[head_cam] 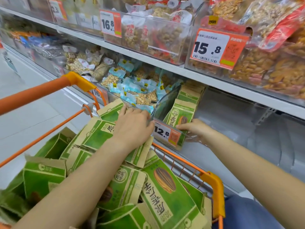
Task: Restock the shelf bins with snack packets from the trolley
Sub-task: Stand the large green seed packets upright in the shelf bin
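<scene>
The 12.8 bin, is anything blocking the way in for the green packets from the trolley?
Mostly no. The bin is open on top, with packets standing only at its left end. The right hand rests on the front rim by the price tag, and the left hand grips a trolley packet beside it.

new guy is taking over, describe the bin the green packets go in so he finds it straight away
Start at the orange trolley full of green packets. The clear bin sits on the lowest shelf just beyond its front rim, under the right hand. It alone carries the 12.8 price tag and holds green packets, not blue-labelled nuts.
</scene>
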